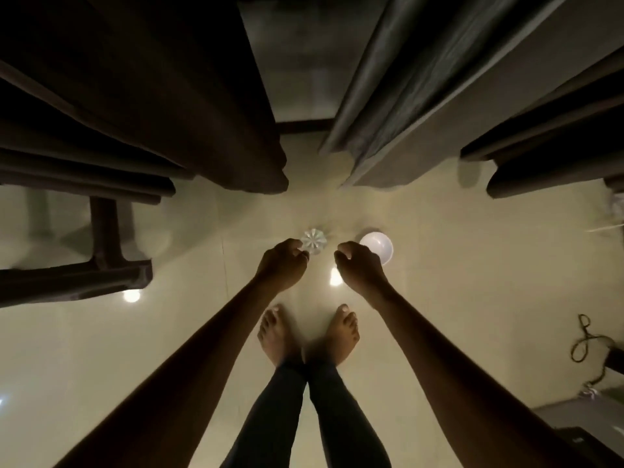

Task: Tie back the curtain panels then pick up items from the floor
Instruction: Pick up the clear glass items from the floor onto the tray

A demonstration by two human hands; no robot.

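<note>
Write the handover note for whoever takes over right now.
Left hand: fingers loosely curled, holding nothing, near the clear ribbed glass.
Right hand: likewise, near the white bowl.
Glass and bowl stand on the floor.
Dark curtain panel and grey curtain panel hang parted; no tie visible.
Left to do: pick up both items.

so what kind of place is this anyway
Probably a room in a home, at a glass door or window: a left curtain panel and right curtain panel hang almost to a glossy tiled floor, where a white bowl sits.
</note>
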